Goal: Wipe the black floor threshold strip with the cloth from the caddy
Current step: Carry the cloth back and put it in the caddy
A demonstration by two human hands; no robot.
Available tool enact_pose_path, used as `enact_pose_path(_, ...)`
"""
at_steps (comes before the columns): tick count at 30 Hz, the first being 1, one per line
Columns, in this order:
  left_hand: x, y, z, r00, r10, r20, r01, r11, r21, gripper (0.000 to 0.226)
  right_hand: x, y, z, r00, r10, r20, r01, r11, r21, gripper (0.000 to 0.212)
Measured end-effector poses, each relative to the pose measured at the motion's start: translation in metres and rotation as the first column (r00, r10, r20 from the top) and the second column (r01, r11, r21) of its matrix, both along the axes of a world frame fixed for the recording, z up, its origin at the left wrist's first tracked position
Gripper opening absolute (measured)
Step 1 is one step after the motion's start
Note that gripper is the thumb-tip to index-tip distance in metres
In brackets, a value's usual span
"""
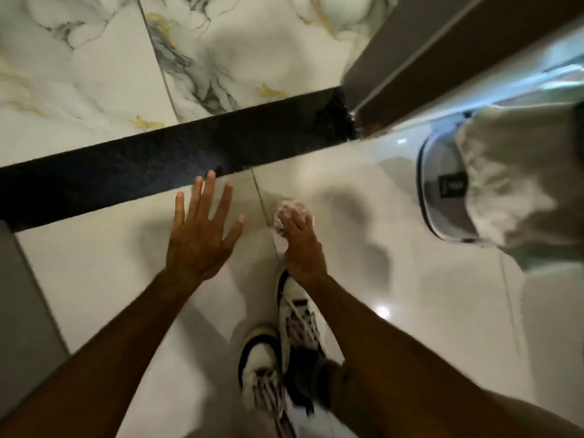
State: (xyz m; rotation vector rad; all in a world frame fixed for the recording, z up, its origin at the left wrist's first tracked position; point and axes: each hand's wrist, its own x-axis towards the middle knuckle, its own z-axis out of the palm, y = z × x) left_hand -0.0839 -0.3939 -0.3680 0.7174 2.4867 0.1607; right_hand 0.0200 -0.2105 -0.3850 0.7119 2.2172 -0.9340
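The black threshold strip (151, 162) runs across the floor from the left edge up to the door frame at the right. My left hand (202, 235) hovers open, fingers spread, its fingertips just short of the strip's near edge. My right hand (300, 245) is beside it, shut on a small bunched pinkish-white cloth (289, 211) that sticks out past the fingers, above the pale tile a little below the strip. The caddy (442, 191), a grey-rimmed container, stands at the right with a pale cloth (512, 184) draped over it.
Marbled tiles (94, 58) lie beyond the strip, glossy pale tiles on the near side. A dark door frame (395, 58) meets the strip's right end. My two white sneakers (284, 349) stand below my hands. A grey wall edge (22, 311) lies at the left.
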Motion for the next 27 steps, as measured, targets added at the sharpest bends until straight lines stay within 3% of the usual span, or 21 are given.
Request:
enact_pose_path(3,0.02,0.012,0.12,0.998,-0.061,-0.005,0.061,0.997,0.046,0.081,0.028,0.001,0.118,0.978,-0.21,0.019,0.211,0.974,-0.081,0.073)
enact_pose_path(8,0.041,0.053,0.291,0.944,-0.328,-0.016,0.329,0.941,0.086,0.077,0.06,0.032,0.305,0.851,-0.51,-0.125,0.501,0.86,-0.094,0.077)
enact_pose_path(13,0.032,0.158,0.378,0.802,-0.593,-0.07,0.596,0.789,0.149,0.073,0.084,0.114,0.415,0.65,-0.66,-0.376,0.72,0.693,0.03,0.077)
enact_pose_path(16,0.027,0.238,0.386,0.731,-0.676,-0.091,0.68,0.711,0.182,0.074,0.091,0.175,0.433,0.512,-0.713,-0.479,0.843,0.522,0.125,0.079)
enact_pose_path(19,0.028,0.314,0.367,0.676,-0.729,-0.111,0.735,0.654,0.182,0.076,0.085,0.24,0.421,0.275,-0.845,-0.459,0.956,0.293,0.033,0.071)
enact_pose_path(22,0.027,0.372,0.33,0.636,-0.759,-0.137,0.771,0.619,0.152,0.08,0.073,0.292,0.387,0.148,-0.904,-0.401,0.987,0.161,0.001,0.069)
enact_pose_path(24,0.026,0.398,0.301,0.611,-0.783,-0.119,0.792,0.601,0.108,0.081,0.07,0.318,0.354,0.104,-0.929,-0.355,0.994,0.103,0.02,0.075)
enact_pose_path(27,0.024,0.409,0.27,0.567,-0.816,-0.111,0.824,0.563,0.069,0.084,0.075,0.336,0.31,0.173,-0.95,-0.259,0.984,0.156,0.086,0.082)
